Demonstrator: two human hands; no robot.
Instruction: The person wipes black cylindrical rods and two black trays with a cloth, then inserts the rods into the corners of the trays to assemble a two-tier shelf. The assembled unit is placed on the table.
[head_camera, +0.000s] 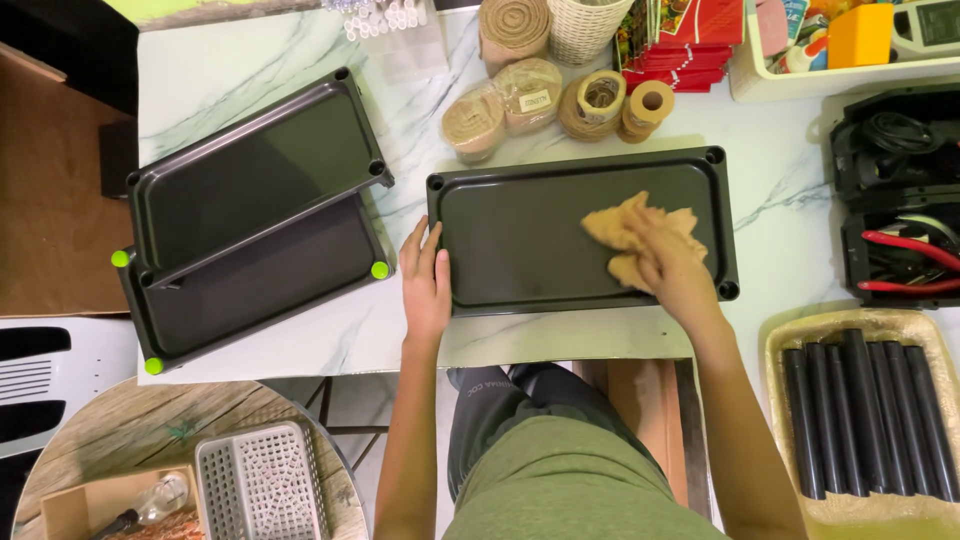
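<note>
Right hand (668, 262) is pressed flat on a crumpled tan cloth (625, 235), fingers spread over it rather than clenched, so the cloth sits under the palm and only its left and upper folds stick out; how much lies beneath the hand can't be made out. Cloth and hand are on the right half of a dark tray (530, 240) lying flat on the marble table (250, 70). Left hand (426, 285) clamps the tray's near-left corner, fingers lying over the rim onto the tray floor, thumb side hard to see. Left of it, well apart, two more dark trays (250, 215) are stacked at an angle, the lower one half hidden under the upper, green caps showing at its corners. Behind the tray, rolls of twine and tape (560, 100), the back ones cut off by the top edge. Far right, a black case with red-handled pliers (905, 265), partly out of view, and below it a basket of black tubes (865, 415), its lower end cropped. Bottom left, a round wooden table (120, 420) carries a grey slotted basket (260, 480)
</note>
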